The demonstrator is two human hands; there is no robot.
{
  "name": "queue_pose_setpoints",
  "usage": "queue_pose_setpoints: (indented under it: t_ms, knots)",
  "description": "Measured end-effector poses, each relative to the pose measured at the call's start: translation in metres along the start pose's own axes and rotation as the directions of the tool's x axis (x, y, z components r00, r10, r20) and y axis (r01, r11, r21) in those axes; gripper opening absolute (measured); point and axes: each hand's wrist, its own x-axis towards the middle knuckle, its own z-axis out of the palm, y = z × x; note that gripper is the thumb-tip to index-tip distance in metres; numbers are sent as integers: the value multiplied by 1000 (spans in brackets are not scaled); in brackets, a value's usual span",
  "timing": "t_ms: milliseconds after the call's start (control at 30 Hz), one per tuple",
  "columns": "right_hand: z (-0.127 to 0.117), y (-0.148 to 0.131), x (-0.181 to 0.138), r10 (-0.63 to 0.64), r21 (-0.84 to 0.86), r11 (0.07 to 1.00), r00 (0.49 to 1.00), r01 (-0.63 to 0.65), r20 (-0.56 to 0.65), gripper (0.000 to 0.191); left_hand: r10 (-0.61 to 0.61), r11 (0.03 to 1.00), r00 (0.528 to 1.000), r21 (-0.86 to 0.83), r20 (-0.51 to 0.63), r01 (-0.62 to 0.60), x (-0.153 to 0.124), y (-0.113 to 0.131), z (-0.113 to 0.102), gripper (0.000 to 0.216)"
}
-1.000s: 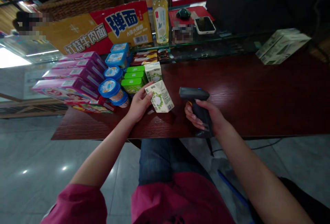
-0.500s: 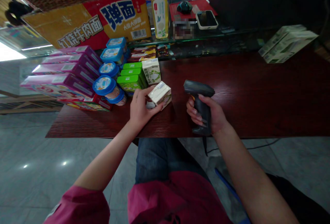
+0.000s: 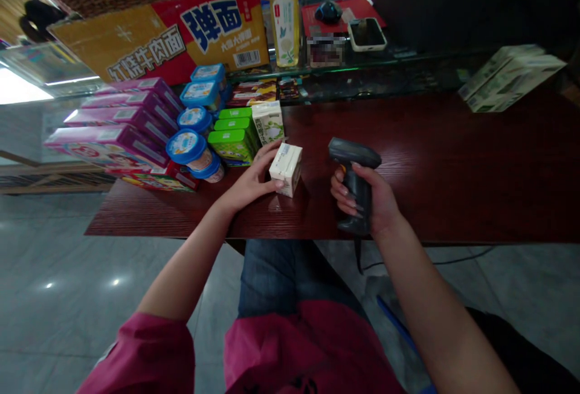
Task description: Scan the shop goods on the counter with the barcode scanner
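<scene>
- Left hand (image 3: pixel 251 184) rests on the dark red table (image 3: pixel 453 170), fingers and thumb wrapped about a small cream carton (image 3: pixel 286 168); thumb at the carton's near side, fingertips on its far left edge.
- Cream carton stands on the table, near its front edge, a little left of centre; light top panel faces up, one corner turned toward the camera.
- Right hand (image 3: pixel 369 200) is closed around the grip of a black handheld scanner (image 3: pixel 354 176); fingers curl across the handle's left side.
- Scanner head sits up and to the left, above the knuckles, aimed toward the carton; scanner and carton are near each other but apart. Its cable drops off the near table edge.
- Just beyond the left hand stands a second, taller white-and-green carton (image 3: pixel 268 122), close to the held one; whether they touch cannot be told.
- Left of that: green tins (image 3: pixel 233 140) stacked in a short row, then blue-lidded tubs (image 3: pixel 190 143), then purple boxes (image 3: pixel 122 128) lying in a stepped pile at the table's far left.
- Behind these, a large yellow and red cardboard box (image 3: pixel 158 40) with blue lettering leans on a glass counter.
- On the counter farther back: a bottle (image 3: pixel 284 16) of pale yellow drink, a phone (image 3: pixel 367 34) lying flat, a computer mouse (image 3: pixel 327 12) on a red mat.
- Far right of the table: a pale green-and-white pack (image 3: pixel 510 77), well apart from both hands.
- Pink sleeves and blue jeans fill the near bottom of the view.
</scene>
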Motion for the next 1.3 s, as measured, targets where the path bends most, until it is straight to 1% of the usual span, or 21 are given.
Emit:
queue_pose_setpoints:
  t_ms: [33,67,100,133,200,233,267,300,400,467,533,633,700,733,800,933,1000,1133,1200,1300]
  knots:
    - [0,0,0,-3,3,1000,1000,3,1,28,-20,998,1000,-62,-20,19,3,0,5,80]
    - [0,0,0,-5,5,1000,1000,5,2,28,-46,994,997,-99,-70,39,6,-1,11,81]
    - [0,0,-1,-6,5,1000,1000,6,3,28,-75,993,986,-103,-146,60,10,-2,19,83]
    - [0,0,-1,-7,3,1000,1000,7,6,28,-99,993,966,-80,-238,82,14,-2,28,85]
    - [0,-1,-1,-8,-3,1000,1000,8,7,28,-117,992,908,-9,-402,124,24,-4,44,87]
    - [0,-1,-1,-8,-7,1000,1000,8,3,28,-117,990,883,15,-454,139,29,-5,50,88]
    - [1,-2,-1,-7,-11,1000,1000,7,-4,28,-114,990,870,23,-479,142,33,-5,54,89]
    - [1,-2,-1,-6,-15,1000,1000,6,-14,28,-111,991,871,17,-478,136,37,-6,55,90]
    - [2,-2,-1,7,-30,1000,999,-9,-40,28,-93,996,913,-29,-398,89,41,-7,51,87]
    - [2,-1,-1,24,-34,999,999,-26,-48,28,-104,992,920,-100,-379,71,41,-9,46,82]
    - [2,1,-1,46,-33,998,998,-48,-50,28,-163,974,894,-214,-417,77,40,-10,43,76]
    - [2,3,-1,82,-45,995,996,-84,-39,28,-302,918,828,-377,-473,120,40,-14,43,72]
    - [2,5,-3,103,-66,992,994,-104,-25,28,-368,890,794,-430,-484,150,40,-15,43,72]
    - [3,6,-3,111,-78,991,994,-112,-19,28,-383,884,786,-439,-485,159,40,-15,44,72]
    - [4,7,-4,126,-101,987,992,-127,-12,28,-372,892,784,-424,-497,155,40,-16,44,73]
    - [6,10,-6,119,-123,985,993,-121,-24,27,-301,926,796,-361,-526,113,43,-16,45,77]
    - [6,10,-7,113,-120,986,993,-116,-30,27,-286,935,800,-336,-528,113,44,-17,46,76]
    - [7,11,-6,136,-90,986,989,-140,-52,30,-252,954,793,-279,-555,108,43,-19,46,72]
    - [6,12,-4,137,-68,988,988,-141,-67,30,-217,965,815,-245,-538,95,40,-18,44,73]
    - [2,10,-4,84,-47,995,992,-88,-95,31,-146,986,874,-139,-464,91,34,-13,40,77]
